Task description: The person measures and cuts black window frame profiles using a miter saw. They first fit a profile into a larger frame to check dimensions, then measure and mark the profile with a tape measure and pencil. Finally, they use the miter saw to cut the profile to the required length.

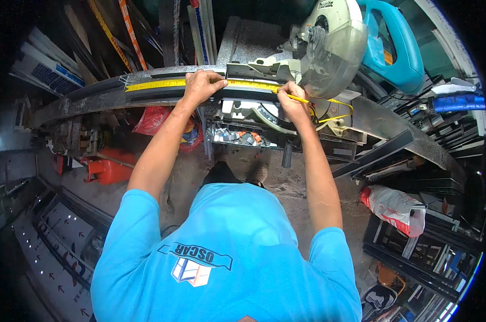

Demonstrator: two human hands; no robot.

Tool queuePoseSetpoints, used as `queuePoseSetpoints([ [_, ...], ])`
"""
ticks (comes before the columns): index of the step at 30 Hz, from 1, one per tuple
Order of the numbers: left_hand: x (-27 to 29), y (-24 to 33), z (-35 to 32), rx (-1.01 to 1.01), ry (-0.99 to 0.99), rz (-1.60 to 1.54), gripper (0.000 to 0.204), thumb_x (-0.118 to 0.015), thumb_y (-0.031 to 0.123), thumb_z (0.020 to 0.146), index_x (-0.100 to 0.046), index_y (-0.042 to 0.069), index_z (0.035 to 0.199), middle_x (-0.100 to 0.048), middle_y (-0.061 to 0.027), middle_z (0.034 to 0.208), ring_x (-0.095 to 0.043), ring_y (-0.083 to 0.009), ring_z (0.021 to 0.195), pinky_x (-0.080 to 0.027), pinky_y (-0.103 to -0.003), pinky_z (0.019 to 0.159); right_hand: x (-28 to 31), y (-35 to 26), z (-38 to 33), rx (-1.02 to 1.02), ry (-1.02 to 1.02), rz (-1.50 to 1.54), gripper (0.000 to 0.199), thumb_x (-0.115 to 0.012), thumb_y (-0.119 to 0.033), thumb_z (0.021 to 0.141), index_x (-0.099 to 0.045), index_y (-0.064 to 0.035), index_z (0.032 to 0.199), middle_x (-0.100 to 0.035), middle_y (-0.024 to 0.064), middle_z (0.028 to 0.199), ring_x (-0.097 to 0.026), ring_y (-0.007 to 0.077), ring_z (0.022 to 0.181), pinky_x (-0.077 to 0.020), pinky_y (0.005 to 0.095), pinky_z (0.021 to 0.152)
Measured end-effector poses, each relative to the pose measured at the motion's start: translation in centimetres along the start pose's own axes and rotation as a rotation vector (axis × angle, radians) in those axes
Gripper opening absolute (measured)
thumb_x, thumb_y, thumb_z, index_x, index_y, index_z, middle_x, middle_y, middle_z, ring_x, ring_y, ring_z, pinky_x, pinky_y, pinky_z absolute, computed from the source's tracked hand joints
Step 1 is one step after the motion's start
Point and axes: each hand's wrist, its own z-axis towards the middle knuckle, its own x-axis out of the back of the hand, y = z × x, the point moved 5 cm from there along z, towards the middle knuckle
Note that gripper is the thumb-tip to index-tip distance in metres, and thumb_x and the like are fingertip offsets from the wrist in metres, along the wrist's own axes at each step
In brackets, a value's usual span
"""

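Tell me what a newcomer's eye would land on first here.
Probably the bright blue shirt filling the lower middle. Next, the yellow tape measure running across the upper middle, past the left hand toward the right hand; then the big saw with its teal handle, upper right.

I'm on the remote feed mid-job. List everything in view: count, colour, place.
Tape measure: 1, yellow, stretched along the bench
Dark strip: 1, black, alongside the tape
Mitre saw: 1, cream and teal, upper right
Bench: 1, grey, across the upper part
Plastic bag: 1, white and red, right side
Cylinder: 1, red-orange, floor at left
Metal lengths: many, mostly dark, around the edges, too crowded to count
Shirt: 1, light blue, lower middle
Left hand: 1, bare, on the tape
Right hand: 1, bare, holding a yellow pencil-like stick
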Motion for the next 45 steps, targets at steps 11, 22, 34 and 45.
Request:
queuePoseSetpoints([
  [11,0.8,0.9,-0.7,-0.066,0.051,0.052,0.035,-0.073,0.04,0.084,-0.079,0.007,0.093,-0.075,-0.0095,0.091,-0.072,-0.026,0.084,-0.05,-0.038,0.082,6.1,-4.2,-8.6,-0.056,0.67,0.145,0.026,-0.055,-0.021,0.104,-0.061,0.0036,0.098,-0.064,0.0076,0.085,-0.059,0.0166,0.081,-0.0478,0.0306,0.077],
  [22,1.4,1.8,-0.6,-0.192,0.168,0.122,0.024,-0.072,0.039,0.084,-0.08,0.017,0.088,-0.074,-0.001,0.088,-0.064,-0.0236,0.087,-0.037,-0.042,0.085,4.4,0.2,-10.0,-0.716,0.72,-0.414,0.116,-0.084,-0.064,0.062,-0.037,0.0127,0.135,-0.049,0.0332,0.129,-0.044,0.0453,0.126,-0.0402,0.0497,0.106],
  [34,9.7,4.8,1.2,-0.307,0.14,0.225,0.023,-0.071,0.036,0.087,-0.079,0.014,0.087,-0.071,-0.0017,0.082,-0.067,-0.0219,0.082,-0.04,-0.04,0.077,6.0,5.9,-9.3,-0.523,0.647,0.155,0.046,-0.088,-0.018,0.072,-0.064,0.0068,0.103,-0.071,0.0113,0.088,-0.069,0.0261,0.078,-0.0531,0.0316,0.075],
  [45,16.3,3.6,-0.7,-0.356,-0.022,-0.052,0.012,-0.074,0.011,0.086,-0.072,-0.001,0.087,-0.064,-0.0091,0.073,-0.062,-0.0191,0.069,-0.047,-0.033,0.066,9.6,3.1,-28.9,-0.574,0.413,1.109,0.046,-0.063,-0.026,0.098,-0.05,-0.0002,0.133,-0.065,0.0179,0.114,-0.069,0.029,0.087,-0.0582,0.0386,0.082],
])
